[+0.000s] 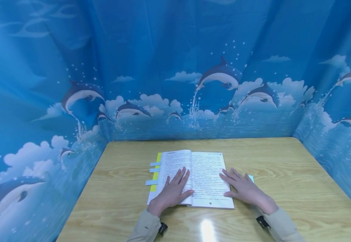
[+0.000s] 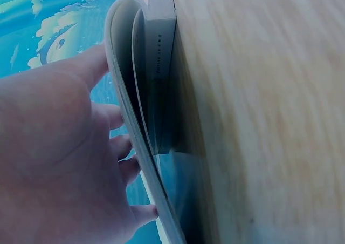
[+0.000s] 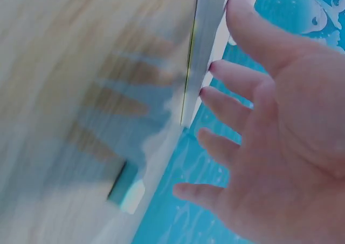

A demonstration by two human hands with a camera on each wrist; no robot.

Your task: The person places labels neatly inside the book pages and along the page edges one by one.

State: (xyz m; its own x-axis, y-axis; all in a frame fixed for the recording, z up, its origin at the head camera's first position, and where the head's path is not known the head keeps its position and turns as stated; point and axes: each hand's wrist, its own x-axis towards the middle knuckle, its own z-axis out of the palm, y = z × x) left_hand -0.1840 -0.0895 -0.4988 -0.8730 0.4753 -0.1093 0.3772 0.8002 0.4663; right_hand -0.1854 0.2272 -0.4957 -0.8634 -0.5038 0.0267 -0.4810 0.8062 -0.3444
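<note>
An open book [image 1: 207, 174] with printed pages lies on the wooden table. My left hand [image 1: 173, 190] rests on its left page, fingers spread and pointing away from me. In the left wrist view the pages under that hand [image 2: 59, 141] bow up in a curve above the thick page block [image 2: 161, 44]. At the right page's outer edge, my right hand [image 1: 246, 188] touches the book with thumb and fingertips, its fingers spread. Seen from the right wrist, the thumb and some fingers of this hand [image 3: 291, 109] meet the book's side [image 3: 207, 39], while the little finger stays off it.
Pale tabs [image 1: 151, 183] stick out past a yellow strip [image 1: 155, 176] at the book's left side. A small light-blue object [image 1: 251, 178] lies on the table [image 1: 296, 188] by my right hand, partly hidden. A blue dolphin-print curtain [image 1: 163, 67] encloses the table's back and sides.
</note>
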